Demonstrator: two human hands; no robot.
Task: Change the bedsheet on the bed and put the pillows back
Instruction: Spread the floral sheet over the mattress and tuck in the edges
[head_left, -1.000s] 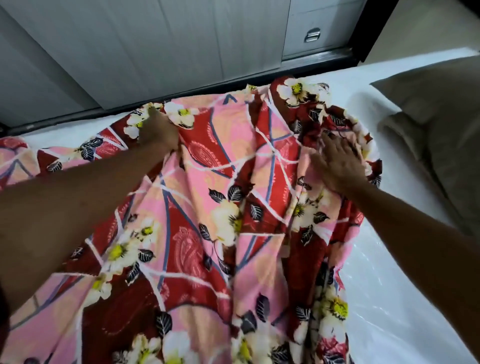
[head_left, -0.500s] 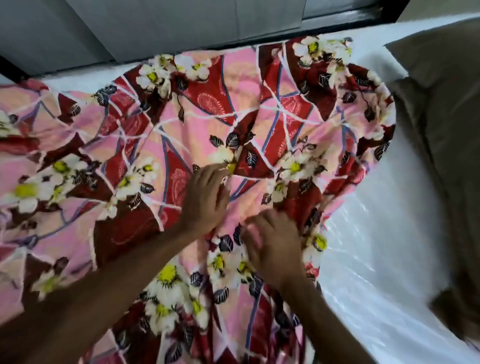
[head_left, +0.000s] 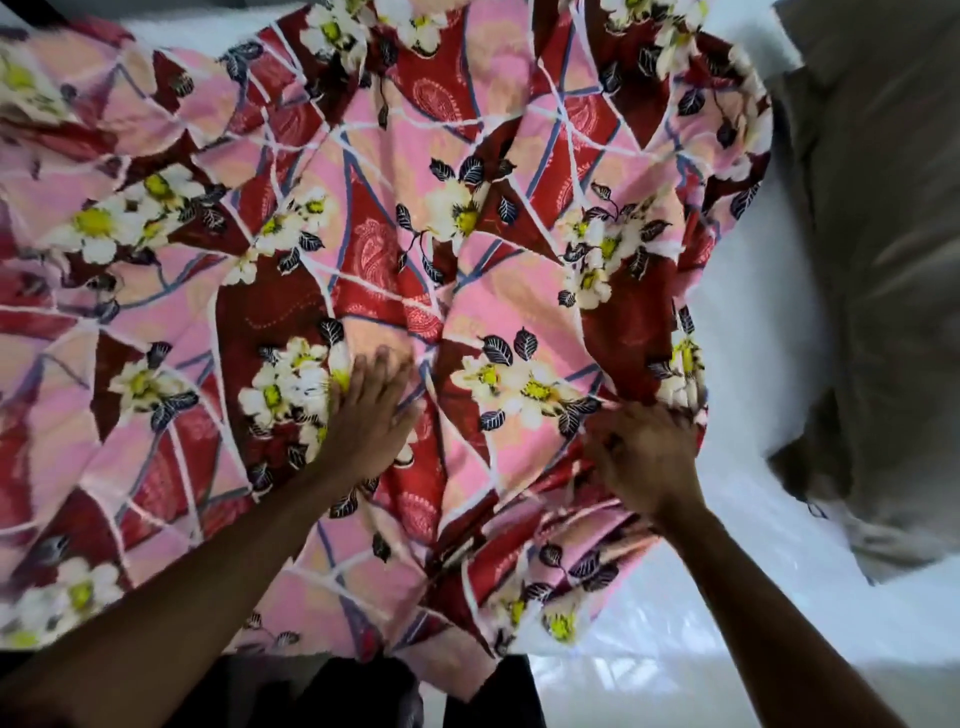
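Two hands work the sheet (head_left: 467, 291), which lies rumpled across the mattress (head_left: 753, 364), covering the left and middle while a strip on the right is bare. Our left hand (head_left: 369, 415) has its grip released, palm and straight fingers pressing flat on the cloth near the middle. Our right hand (head_left: 644, 457) has its grip clenched on a bunch of cloth at the sheet's right edge, though blur softens the fingers. The pillows (head_left: 872, 208) lie piled at the right on the bare mattress, near that edge.

As we judge it, the mattress looks glossy, so a hard tug to the right may drag the whole sheet over and uncover the left side. Pulling from one bunched point could leave the sheet skewed, with folds trapped under the flat palm. The pillows lie in the edge's path, so spreading toward them may snag the cloth or shove them along. The near hem seems to overhang the bed and could slide down.
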